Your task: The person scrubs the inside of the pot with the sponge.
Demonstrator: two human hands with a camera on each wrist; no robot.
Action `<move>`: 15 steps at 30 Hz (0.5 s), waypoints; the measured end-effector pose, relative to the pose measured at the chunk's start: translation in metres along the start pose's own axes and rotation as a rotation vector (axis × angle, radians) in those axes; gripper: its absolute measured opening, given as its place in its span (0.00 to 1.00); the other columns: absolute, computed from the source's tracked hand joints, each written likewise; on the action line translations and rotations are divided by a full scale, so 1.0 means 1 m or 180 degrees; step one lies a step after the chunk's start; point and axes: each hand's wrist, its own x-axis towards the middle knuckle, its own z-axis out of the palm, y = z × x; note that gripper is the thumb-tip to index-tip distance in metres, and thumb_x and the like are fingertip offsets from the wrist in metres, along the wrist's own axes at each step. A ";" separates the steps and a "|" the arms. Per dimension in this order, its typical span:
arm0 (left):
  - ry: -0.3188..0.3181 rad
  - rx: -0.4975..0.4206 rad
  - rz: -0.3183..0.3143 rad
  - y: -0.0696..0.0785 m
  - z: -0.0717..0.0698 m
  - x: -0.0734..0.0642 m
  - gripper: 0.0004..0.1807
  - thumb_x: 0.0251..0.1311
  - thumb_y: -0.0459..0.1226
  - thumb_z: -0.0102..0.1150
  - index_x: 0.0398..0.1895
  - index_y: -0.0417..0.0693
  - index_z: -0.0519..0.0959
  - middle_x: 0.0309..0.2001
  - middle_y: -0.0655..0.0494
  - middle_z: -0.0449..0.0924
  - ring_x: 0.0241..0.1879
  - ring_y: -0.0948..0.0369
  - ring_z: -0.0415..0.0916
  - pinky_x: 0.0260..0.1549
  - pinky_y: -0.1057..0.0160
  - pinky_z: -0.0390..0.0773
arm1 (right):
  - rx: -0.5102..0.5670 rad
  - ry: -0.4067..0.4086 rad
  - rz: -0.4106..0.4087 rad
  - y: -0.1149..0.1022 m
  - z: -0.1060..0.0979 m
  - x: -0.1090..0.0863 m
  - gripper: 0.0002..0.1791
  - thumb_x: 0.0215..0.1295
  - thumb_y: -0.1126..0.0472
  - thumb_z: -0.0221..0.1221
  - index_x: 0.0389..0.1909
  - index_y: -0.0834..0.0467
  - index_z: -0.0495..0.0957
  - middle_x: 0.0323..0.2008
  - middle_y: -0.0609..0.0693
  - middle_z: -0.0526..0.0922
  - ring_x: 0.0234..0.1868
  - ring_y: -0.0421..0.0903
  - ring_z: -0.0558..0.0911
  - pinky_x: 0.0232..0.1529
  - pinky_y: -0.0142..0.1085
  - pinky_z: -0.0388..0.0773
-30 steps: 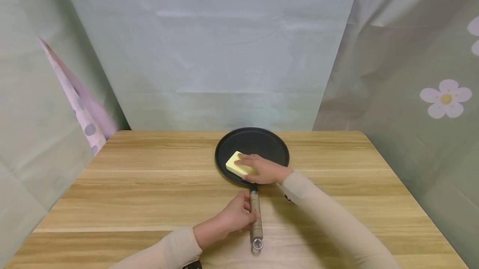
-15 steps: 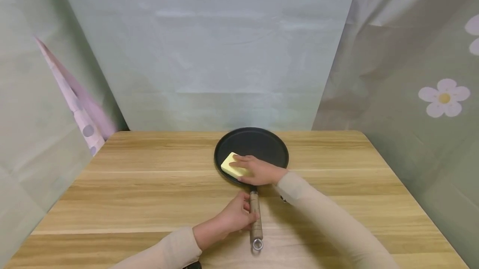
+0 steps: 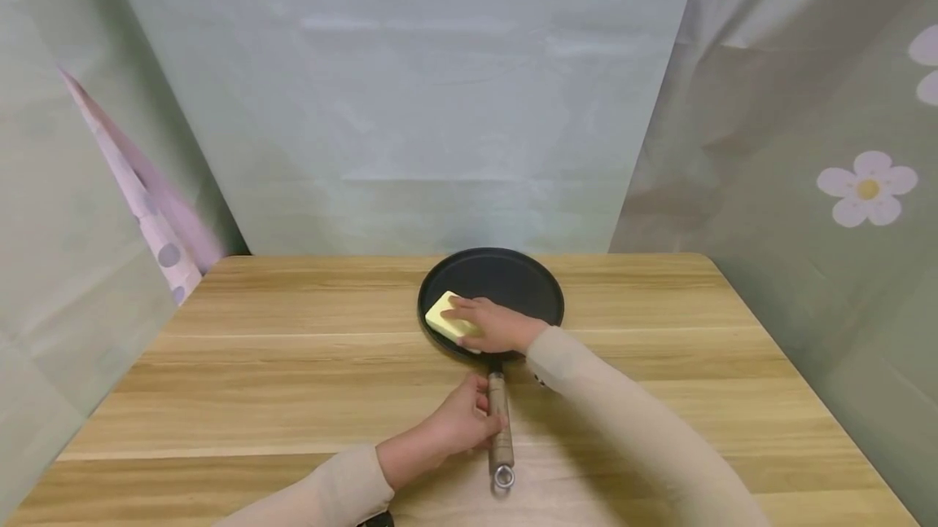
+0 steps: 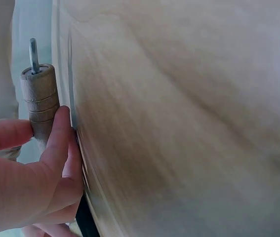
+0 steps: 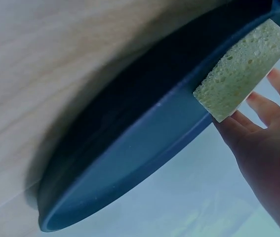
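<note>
A round black frying pan (image 3: 506, 278) rests on the table, its wooden handle (image 3: 501, 450) pointing toward the person. My left hand (image 3: 460, 419) pinches that handle; in the left wrist view the thumb lies on one side and the fingers (image 4: 60, 133) on the other. A pale yellow sponge (image 3: 445, 319) sits at the left part of the pan's cooking surface. From above, my right hand (image 3: 494, 323) grips the sponge, fingers spread over its top. The right wrist view shows the porous side of the sponge (image 5: 243, 71) down against the pan, beside the raised rim (image 5: 125, 133).
The wood-grain table (image 3: 293, 380) extends to both sides of the pan. Its back edge lies close behind the pan, where a pale hanging sheet (image 3: 440, 103) rises. Flower-printed sheeting (image 3: 865, 189) hangs at the right. A metal ring (image 3: 503, 476) ends the handle.
My right hand has slid the sponge left across the pan, toward its left rim. The left hand keeps its hold on the handle, and the pan stays nearly in place.
</note>
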 end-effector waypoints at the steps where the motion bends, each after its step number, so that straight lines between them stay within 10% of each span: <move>1: 0.0010 -0.0003 0.0000 0.000 0.000 0.000 0.28 0.56 0.22 0.58 0.57 0.29 0.57 0.40 0.40 0.67 0.30 0.55 0.76 0.27 0.58 0.82 | -0.0018 -0.0022 0.0034 0.000 -0.001 0.002 0.30 0.70 0.55 0.55 0.70 0.56 0.62 0.73 0.58 0.53 0.70 0.60 0.58 0.68 0.49 0.58; 15: 0.0046 -0.0010 0.0042 -0.002 0.001 -0.001 0.29 0.55 0.22 0.59 0.58 0.29 0.57 0.40 0.41 0.67 0.29 0.57 0.75 0.26 0.59 0.81 | -0.0043 -0.0098 0.0319 0.006 -0.007 0.029 0.30 0.69 0.54 0.57 0.70 0.53 0.63 0.74 0.55 0.53 0.71 0.59 0.58 0.68 0.46 0.59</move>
